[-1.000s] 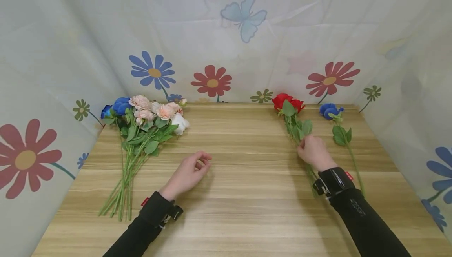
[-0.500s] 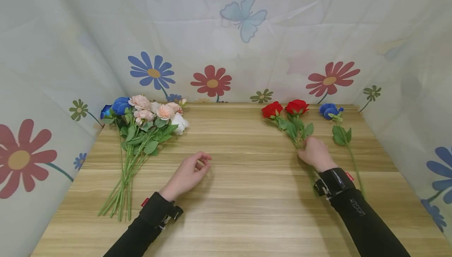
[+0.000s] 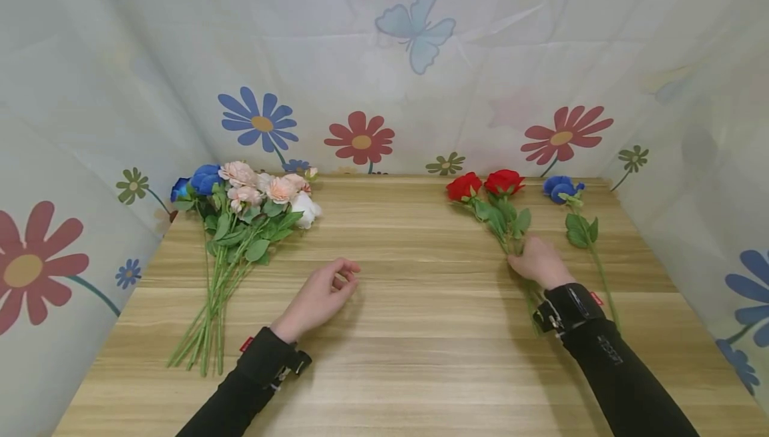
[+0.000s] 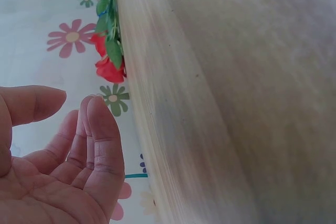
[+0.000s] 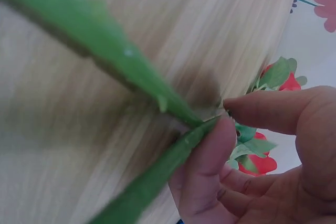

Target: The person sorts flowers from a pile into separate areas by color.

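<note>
Two red roses (image 3: 464, 187) with green leaves lie on the right part of the table, their heads side by side and slightly apart. My right hand (image 3: 540, 263) pinches their stems below the leaves. In the right wrist view, two green stems (image 5: 152, 184) meet at the thumb and fingertips, and part of the pinch is hidden. My left hand (image 3: 320, 295) hovers or rests near the table's middle, fingers loosely bent, holding nothing; the left wrist view shows a gap between its thumb and fingertips (image 4: 102, 121).
One blue rose (image 3: 561, 188) on a long stem lies right of my right hand. At the left lies a bunch of blue, pale pink and white flowers (image 3: 245, 198), stems crossing toward the front. A printed curtain (image 3: 414, 103) stands behind the wooden table (image 3: 408, 370).
The red rose heads, close together a second ago, have spread apart, one moving left and slightly down. My right hand has barely shifted; the left hand has stayed put.
</note>
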`<state>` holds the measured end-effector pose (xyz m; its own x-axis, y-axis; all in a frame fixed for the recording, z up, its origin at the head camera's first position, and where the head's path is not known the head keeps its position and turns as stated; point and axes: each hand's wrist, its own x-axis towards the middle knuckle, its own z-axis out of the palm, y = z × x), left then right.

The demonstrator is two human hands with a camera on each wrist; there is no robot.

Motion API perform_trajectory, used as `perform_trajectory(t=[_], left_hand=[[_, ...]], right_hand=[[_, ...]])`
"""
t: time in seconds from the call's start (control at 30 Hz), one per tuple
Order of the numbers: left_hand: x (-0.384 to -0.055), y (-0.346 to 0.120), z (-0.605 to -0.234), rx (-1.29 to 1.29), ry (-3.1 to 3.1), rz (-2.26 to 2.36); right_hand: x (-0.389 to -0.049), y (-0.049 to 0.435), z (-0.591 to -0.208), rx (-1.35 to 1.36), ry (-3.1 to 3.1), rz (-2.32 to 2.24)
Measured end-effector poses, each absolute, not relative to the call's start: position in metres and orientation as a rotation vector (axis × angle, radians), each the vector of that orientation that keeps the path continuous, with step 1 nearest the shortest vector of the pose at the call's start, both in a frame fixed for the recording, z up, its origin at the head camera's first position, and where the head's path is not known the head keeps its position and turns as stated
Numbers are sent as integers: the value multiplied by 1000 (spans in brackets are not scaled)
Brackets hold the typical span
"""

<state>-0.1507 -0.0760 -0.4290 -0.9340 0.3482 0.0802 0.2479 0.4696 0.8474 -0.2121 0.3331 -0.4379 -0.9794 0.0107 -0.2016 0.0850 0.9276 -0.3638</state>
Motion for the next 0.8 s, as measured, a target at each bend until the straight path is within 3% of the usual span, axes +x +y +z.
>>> perform_trajectory(t=[0.1,0.37,0.8], left_hand=[[-145,-74,-415,529,2593,1464],[-159,-80,-448,519,2615,1469],[-161,-83,-446,522,2612,1441]], right_hand=[[-212,333,-439,66,2885,-558],[-212,333,-441,42,2878,-571],[-208,330,-434,89,2875,-546]])
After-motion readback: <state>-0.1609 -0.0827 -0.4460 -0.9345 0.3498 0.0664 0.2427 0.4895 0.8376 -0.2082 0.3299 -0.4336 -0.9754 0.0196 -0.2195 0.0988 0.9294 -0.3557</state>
